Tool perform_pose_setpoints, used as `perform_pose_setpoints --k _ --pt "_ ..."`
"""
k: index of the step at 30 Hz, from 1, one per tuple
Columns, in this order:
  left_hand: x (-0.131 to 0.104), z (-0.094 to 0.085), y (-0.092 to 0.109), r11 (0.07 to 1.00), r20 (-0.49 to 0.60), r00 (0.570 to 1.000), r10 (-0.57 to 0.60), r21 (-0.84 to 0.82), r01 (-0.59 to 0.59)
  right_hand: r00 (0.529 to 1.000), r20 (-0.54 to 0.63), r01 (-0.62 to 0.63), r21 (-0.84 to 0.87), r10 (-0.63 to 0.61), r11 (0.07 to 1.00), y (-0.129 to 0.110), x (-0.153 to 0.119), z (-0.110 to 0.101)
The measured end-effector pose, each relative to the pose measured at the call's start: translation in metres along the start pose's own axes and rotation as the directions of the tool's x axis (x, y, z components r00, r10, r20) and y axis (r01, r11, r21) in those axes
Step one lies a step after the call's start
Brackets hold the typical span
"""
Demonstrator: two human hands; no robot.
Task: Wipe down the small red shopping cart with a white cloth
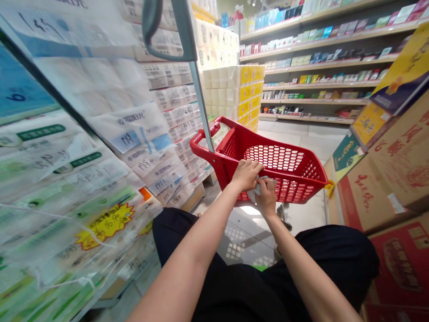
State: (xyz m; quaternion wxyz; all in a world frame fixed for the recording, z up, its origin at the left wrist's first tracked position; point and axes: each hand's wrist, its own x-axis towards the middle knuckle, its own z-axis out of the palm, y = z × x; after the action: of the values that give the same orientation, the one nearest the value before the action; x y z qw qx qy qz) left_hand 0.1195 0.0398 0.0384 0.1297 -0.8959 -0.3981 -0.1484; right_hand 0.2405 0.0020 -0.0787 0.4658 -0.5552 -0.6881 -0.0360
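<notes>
A red plastic shopping basket cart [291,156] with perforated sides stands in front of me, its grey handle [201,103] rising at the left. My left hand [247,173] is closed over the near rim of the basket. Just right of it and slightly lower, my right hand [266,194] presses a crumpled whitish cloth or tissue [253,195] against the basket's near side. Its fingers are bent around the cloth, which is partly hidden behind them. The inside of the basket shows only red perforated walls.
Stacked tissue packs [144,134] rise close on the left. Cardboard cartons [378,192] stand close on the right. Further back are more paper packs [231,89] and long shelves [321,80] of small boxed goods. My bent knees flank the cart.
</notes>
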Motion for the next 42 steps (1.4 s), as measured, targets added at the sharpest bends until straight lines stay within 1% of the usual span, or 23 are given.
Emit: perform_pose_setpoints --k 2,4,6,8,9,10,12,13,14,16,18,20,22,23,25,27,29,31,34,36,38,40,42 --pt "-0.002 0.000 -0.002 1.000 -0.011 1.000 -0.003 -0.007 0.003 0.998 -0.058 -0.005 -0.001 0.005 1.000 0.005 0.002 -0.011" --pt "-0.004 0.000 -0.005 1.000 -0.017 1.000 -0.003 -0.013 0.003 0.976 -0.211 -0.057 0.003 0.056 0.998 0.018 0.005 -0.027" --pt "-0.005 0.000 -0.007 1.000 -0.014 1.000 -0.002 -0.015 0.001 0.901 -0.411 -0.149 0.011 0.141 0.989 0.037 0.009 -0.048" --pt "-0.005 0.000 -0.008 1.000 -0.008 1.000 -0.004 -0.016 0.004 0.777 -0.585 -0.266 0.030 0.233 0.964 0.060 0.012 -0.070" --pt "-0.005 -0.001 -0.008 1.000 -0.007 1.000 -0.007 -0.017 0.007 0.716 -0.647 -0.312 0.037 0.261 0.949 0.072 0.013 -0.080" --pt "-0.005 -0.001 -0.008 1.000 -0.008 1.000 -0.011 -0.018 0.011 0.673 -0.685 -0.351 0.033 0.277 0.936 0.084 0.014 -0.090" --pt "-0.005 -0.001 -0.006 1.000 -0.016 1.000 -0.017 -0.024 0.016 0.646 -0.707 -0.410 -0.005 0.287 0.912 0.103 0.014 -0.103" --pt "-0.004 -0.001 -0.005 0.999 -0.021 1.000 -0.018 -0.027 0.017 0.659 -0.699 -0.422 -0.037 0.278 0.906 0.110 0.015 -0.107" --pt "-0.004 -0.001 -0.003 0.999 -0.024 1.000 -0.019 -0.029 0.018 0.690 -0.676 -0.416 -0.077 0.259 0.906 0.113 0.016 -0.108" --pt "-0.003 -0.001 0.001 0.999 -0.020 1.000 -0.022 -0.029 0.022 0.782 -0.590 -0.361 -0.168 0.200 0.918 0.108 0.020 -0.105" --pt "-0.002 -0.001 0.005 0.999 -0.009 0.999 -0.034 -0.029 0.034 0.889 -0.441 -0.254 -0.248 0.124 0.935 0.089 0.028 -0.094" --pt "-0.002 0.000 0.008 0.998 -0.012 0.999 -0.047 -0.033 0.046 0.964 -0.263 -0.120 -0.285 0.042 0.951 0.058 0.038 -0.079" --pt "-0.002 0.002 0.010 0.998 -0.036 0.998 -0.050 -0.043 0.048 0.994 -0.108 0.001 -0.270 -0.032 0.963 0.024 0.048 -0.063" --pt "-0.002 0.003 0.010 0.998 -0.049 0.998 -0.050 -0.048 0.048 0.996 -0.074 0.018 -0.267 -0.039 0.964 0.010 0.052 -0.056" --pt "-0.004 0.004 0.009 0.997 -0.065 0.997 -0.049 -0.057 0.045 0.997 -0.070 -0.002 -0.278 -0.018 0.961 -0.010 0.057 -0.048" --pt "-0.006 0.004 0.007 0.997 -0.069 0.996 -0.048 -0.060 0.044 0.999 -0.029 0.025 -0.298 -0.036 0.954 -0.015 0.058 -0.048" --pt "-0.008 0.003 0.003 0.998 -0.070 0.997 -0.046 -0.056 0.042 0.996 0.041 0.089 -0.320 -0.081 0.943 -0.005 0.056 -0.056" --pt "-0.009 0.002 0.000 0.998 -0.068 0.997 -0.047 -0.051 0.043 0.994 0.066 0.108 -0.352 -0.090 0.930 0.018 0.050 -0.070" --pt "-0.010 0.001 -0.004 0.998 -0.067 0.996 -0.051 -0.049 0.048 1.000 -0.003 0.015 -0.419 -0.018 0.908 0.064 0.036 -0.099" --pt "-0.010 0.001 -0.005 0.997 -0.065 0.996 -0.053 -0.050 0.050 0.995 -0.078 -0.086 -0.467 0.056 0.880 0.094 0.028 -0.119" --pt "-0.009 0.002 -0.005 0.997 -0.058 0.997 -0.054 -0.051 0.051 0.986 -0.128 -0.158 -0.476 0.110 0.865 0.115 0.023 -0.134" --pt "-0.007 0.003 -0.005 0.997 -0.057 0.997 -0.053 -0.052 0.050 0.981 -0.126 -0.193 -0.484 0.151 0.853 0.122 0.024 -0.140" --pt "-0.006 0.004 -0.004 0.997 -0.062 0.997 -0.053 -0.055 0.050 0.975 -0.119 -0.224 -0.517 0.190 0.826 0.114 0.030 -0.137"
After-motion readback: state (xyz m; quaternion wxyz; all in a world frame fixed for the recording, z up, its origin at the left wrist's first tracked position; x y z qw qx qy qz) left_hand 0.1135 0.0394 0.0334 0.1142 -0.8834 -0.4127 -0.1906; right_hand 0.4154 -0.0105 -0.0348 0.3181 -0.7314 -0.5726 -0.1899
